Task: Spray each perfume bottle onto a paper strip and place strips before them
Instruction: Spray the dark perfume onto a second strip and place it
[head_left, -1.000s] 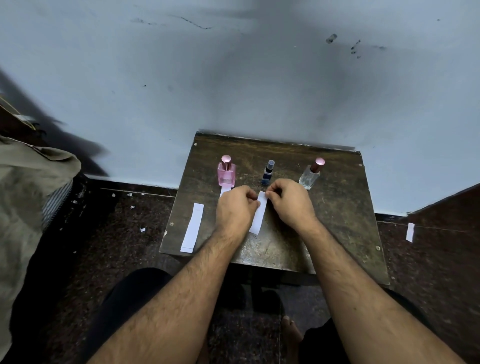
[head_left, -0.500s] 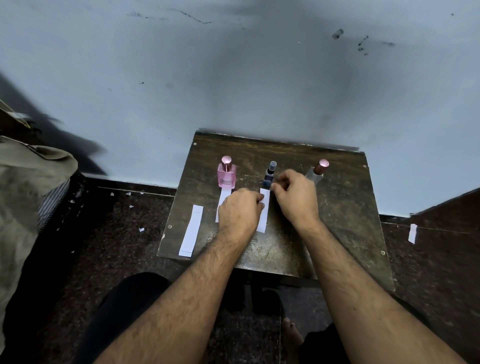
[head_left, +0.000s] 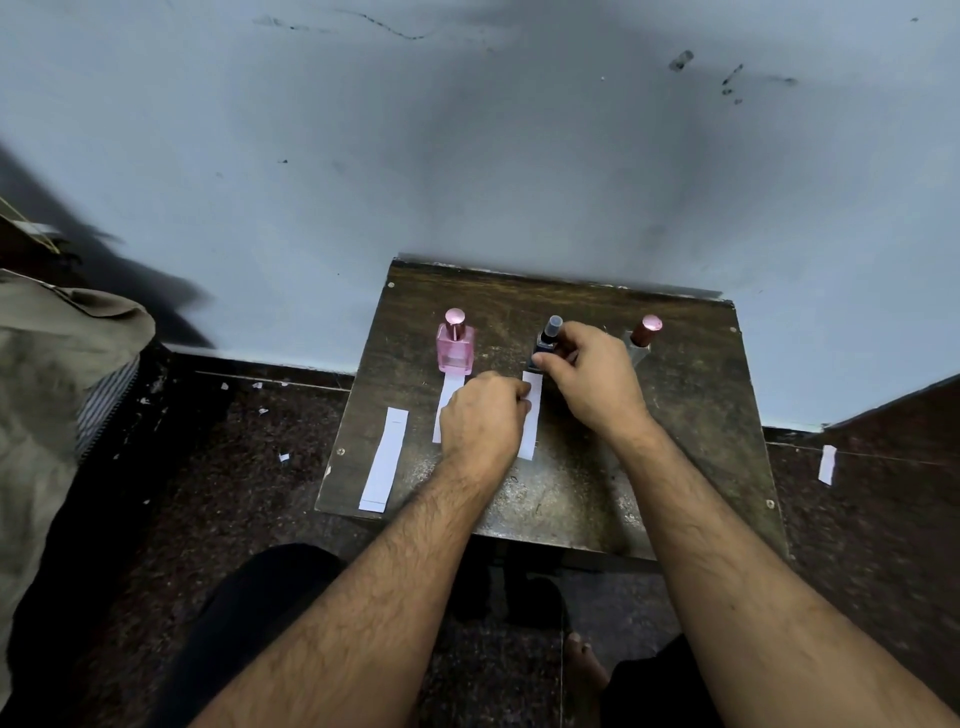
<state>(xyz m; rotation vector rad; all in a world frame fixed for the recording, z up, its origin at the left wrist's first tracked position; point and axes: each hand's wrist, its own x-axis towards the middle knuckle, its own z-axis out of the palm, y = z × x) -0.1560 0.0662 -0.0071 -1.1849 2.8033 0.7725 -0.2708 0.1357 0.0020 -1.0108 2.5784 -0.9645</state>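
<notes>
— Pink bottle (head_left: 455, 347) on the left, dark bottle (head_left: 546, 340) in the middle, clear one with a brown cap (head_left: 643, 338) on the right; what's inside them I can't tell.

— And the hands?

— Right hand (head_left: 592, 379) curls round the dark bottle's base. Left hand (head_left: 483, 415) pinches the paper strip (head_left: 531, 415) lying flat just before that bottle — another strip (head_left: 448, 400) lies before the pink one, a spare strip (head_left: 385, 460) at the table's (head_left: 675, 467) left edge.
</notes>
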